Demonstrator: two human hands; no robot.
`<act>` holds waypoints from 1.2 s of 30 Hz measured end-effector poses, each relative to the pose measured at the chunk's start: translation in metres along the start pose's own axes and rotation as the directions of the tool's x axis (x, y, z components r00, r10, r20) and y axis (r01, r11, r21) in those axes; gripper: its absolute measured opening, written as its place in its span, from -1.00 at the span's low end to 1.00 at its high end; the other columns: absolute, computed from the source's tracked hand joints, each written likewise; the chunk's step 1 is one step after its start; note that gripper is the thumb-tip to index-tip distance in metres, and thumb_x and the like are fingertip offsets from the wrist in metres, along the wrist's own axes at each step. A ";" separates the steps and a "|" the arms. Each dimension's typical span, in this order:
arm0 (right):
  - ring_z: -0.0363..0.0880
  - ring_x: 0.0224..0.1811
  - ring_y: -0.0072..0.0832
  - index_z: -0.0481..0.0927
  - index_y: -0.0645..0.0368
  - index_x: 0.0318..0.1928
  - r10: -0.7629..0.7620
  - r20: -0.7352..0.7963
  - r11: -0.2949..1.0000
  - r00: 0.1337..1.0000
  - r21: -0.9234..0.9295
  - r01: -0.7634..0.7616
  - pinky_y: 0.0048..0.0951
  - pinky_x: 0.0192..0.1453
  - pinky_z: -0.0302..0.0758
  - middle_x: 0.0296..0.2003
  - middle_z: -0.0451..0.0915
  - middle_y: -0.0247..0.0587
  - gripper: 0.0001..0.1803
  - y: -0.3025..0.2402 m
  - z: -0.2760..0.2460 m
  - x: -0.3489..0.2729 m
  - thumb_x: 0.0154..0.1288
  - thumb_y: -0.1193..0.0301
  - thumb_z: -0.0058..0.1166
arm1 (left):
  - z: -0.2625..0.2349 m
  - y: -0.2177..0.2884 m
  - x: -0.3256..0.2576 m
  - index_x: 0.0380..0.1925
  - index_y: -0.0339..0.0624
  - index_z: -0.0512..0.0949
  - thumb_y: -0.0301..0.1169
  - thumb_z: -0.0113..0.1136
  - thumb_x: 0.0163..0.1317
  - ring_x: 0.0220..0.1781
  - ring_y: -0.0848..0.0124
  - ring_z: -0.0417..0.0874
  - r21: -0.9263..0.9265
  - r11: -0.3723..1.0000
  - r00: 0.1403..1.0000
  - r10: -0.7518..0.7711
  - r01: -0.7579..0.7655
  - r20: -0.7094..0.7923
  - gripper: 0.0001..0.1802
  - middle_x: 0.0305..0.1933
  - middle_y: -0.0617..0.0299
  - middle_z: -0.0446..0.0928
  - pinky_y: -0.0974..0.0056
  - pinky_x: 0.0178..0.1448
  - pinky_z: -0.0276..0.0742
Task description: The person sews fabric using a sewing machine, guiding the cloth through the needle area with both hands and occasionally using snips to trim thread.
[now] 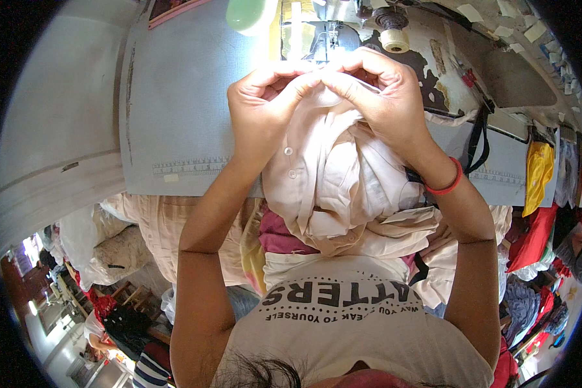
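Both my hands pinch the edge of a pale cream buttoned garment [333, 168] close in front of the sewing machine's needle area [330, 42]. My left hand [268, 100] has thumb and fingers pressed together on the fabric. Beside it, almost thumb to thumb, my right hand [385, 90] grips the same edge. The rest of the garment hangs in folds between my forearms, over the table's front edge and down toward my lap. Two small buttons show on its left part. Bright lamp light washes out the spot just beyond my fingertips.
A grey sewing table [181, 116] with a printed ruler strip spreads to the left. A pale green rounded object [249, 16] stands at the top. Right of the needle are a cream knob [394, 40] and a black strap [478, 139]. Yellow cloth [538, 174] hangs at the right.
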State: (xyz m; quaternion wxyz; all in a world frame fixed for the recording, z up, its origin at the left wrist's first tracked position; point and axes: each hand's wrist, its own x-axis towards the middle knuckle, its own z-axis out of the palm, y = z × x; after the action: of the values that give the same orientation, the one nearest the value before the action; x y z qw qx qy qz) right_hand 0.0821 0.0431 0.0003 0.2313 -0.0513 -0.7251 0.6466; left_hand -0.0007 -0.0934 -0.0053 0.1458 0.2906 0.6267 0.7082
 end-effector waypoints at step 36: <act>0.41 -0.38 -0.78 0.53 0.24 -0.36 0.218 0.205 0.895 0.954 0.347 -0.279 -0.73 -0.26 0.36 -0.43 0.52 -0.44 -0.92 0.000 -0.005 0.002 0.16 0.48 0.05 | 0.001 0.001 0.000 -0.41 -0.35 0.56 -0.54 0.25 0.02 -0.40 0.60 0.54 0.036 0.995 0.993 0.086 -0.089 0.082 -0.88 -0.46 0.25 0.56 0.51 -0.29 0.47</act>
State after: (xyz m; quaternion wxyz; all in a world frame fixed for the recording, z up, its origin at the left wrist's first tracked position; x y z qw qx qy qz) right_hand 0.0823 0.0480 0.0015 0.0927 -0.0464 -0.5930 0.7985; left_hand -0.0001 -0.0931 -0.0047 0.1340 0.3488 0.6211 0.6890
